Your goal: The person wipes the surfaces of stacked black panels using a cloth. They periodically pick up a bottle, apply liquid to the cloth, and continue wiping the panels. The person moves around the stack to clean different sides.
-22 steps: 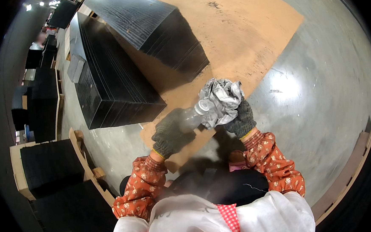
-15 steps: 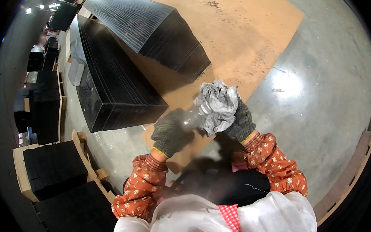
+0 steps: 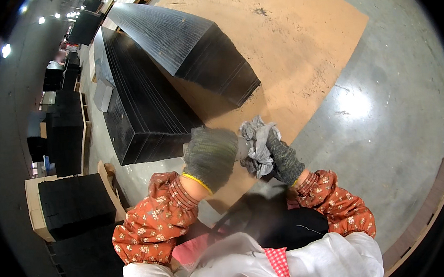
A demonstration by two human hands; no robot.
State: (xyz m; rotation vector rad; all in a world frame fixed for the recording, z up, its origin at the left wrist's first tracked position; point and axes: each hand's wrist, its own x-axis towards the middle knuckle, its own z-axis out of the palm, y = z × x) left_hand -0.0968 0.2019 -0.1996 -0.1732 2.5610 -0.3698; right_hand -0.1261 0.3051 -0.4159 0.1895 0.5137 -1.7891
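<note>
My left hand (image 3: 212, 157), in a dark grey knit glove with a yellow cuff edge, is closed around a clear plastic bottle (image 3: 243, 148). Most of the bottle is hidden behind the glove; only a bit of it shows against the cloth. A crumpled light grey rag (image 3: 258, 145) is bunched in my right hand (image 3: 285, 161), which wears a matching glove. The rag and the bottle's mouth end meet in front of my body, above the brown sheet (image 3: 298, 57) on the floor. My right fingers are partly covered by the rag.
Two long stacks of black boards, a nearer one (image 3: 154, 104) and a farther one (image 3: 196, 43), lie ahead to the left. A grey block (image 3: 104, 95) leans by the nearer stack. Black piles on pallets (image 3: 76, 203) line the left side. Concrete floor (image 3: 379, 129) extends right.
My left hand has turned over the bottle and now covers most of it. The rag looks more tightly bunched, and both hands sit slightly lower in view.
</note>
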